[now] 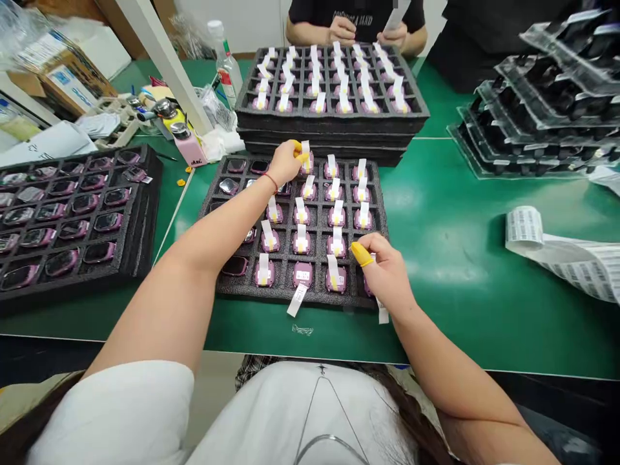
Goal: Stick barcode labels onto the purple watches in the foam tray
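Observation:
My left hand (289, 161), with yellow finger cots, reaches to the far row of the black foam tray (358, 297). Its fingers pinch a small purple smartwatch body (309, 169) bearing a white label strip (305, 147). My right hand (387, 268) is curled above the tray's near right corner, a yellow cot on one finger; what its fingertips hold, if anything, is hidden. Beneath it a purple watch body (367, 288) shows partly. Several watches lie back up with white strips and yellow tape. One near watch (303, 274) has its strip (297, 299) hanging over the front edge.
Left stands another foam tray (140, 255) of screen-up watches. Stacked trays (334, 123) stand behind, before a person's hands (343, 30). A label roll (524, 227) and stacked clear plastic trays (489, 161) are at right. A pink dispenser bottle (188, 143) stands near a post (162, 58).

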The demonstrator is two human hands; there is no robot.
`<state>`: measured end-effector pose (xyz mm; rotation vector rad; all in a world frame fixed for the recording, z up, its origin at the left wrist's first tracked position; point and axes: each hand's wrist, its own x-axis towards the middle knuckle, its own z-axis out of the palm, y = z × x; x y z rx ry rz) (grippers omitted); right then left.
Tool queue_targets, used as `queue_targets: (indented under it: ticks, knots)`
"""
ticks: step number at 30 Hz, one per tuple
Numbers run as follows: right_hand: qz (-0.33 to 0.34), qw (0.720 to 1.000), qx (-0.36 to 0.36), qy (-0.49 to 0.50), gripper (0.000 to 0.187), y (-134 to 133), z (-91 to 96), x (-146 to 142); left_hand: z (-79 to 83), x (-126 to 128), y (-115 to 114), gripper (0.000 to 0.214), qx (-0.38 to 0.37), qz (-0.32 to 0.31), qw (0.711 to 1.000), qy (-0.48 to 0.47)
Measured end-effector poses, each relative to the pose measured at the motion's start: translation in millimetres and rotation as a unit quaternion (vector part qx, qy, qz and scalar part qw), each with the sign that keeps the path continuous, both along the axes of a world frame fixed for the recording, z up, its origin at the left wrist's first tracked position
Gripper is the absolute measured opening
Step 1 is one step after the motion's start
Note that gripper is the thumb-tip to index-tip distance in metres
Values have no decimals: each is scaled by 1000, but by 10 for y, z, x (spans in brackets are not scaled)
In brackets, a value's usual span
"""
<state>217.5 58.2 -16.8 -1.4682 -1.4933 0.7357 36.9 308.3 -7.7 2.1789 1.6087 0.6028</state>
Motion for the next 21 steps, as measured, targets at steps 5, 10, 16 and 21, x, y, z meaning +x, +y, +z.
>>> queue_targets:
  ticks: [5, 10, 16, 21]
  knots:
    - [10, 1000, 13, -23, 20, 1, -8, 17, 2, 107, 213, 22, -2, -38, 996, 81]
    - [26, 999, 26, -36, 18, -43, 17, 34, 232, -193, 26, 29, 9, -70, 983, 168]
    - [58, 996, 35, -57, 14, -88, 1, 7, 153, -529, -357, 49, -31, -134, 950, 279]
    - [55, 996, 27, -71, 14, -47, -41, -11, 129, -581, -335, 35, -18, -146, 951, 272]
